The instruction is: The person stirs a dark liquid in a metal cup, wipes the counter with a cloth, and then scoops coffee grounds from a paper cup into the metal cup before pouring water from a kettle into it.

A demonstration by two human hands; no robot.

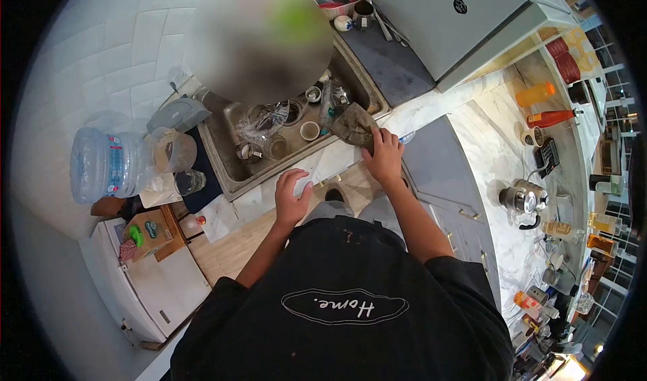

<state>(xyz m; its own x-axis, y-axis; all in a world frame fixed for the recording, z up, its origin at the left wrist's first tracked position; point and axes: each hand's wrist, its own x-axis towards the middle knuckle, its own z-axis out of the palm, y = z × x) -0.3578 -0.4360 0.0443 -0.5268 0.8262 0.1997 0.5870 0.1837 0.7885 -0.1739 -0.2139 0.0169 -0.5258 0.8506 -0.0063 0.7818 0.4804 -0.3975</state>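
Below the sink's front rim, my left hand has its fingers and thumb curved round something pale that I cannot make out. My right hand grips the near edge of a crumpled grey-brown cloth at the sink's right front corner. Inside the metal sink are a pale cup, a small metal cup, a glass and crumpled clear plastic. A large blur hides the back left of the sink.
Left of the sink stand a large water bottle, a clear tub and a glass jar. A fridge is at back right. On the right marble counter are a metal kettle and several bottles.
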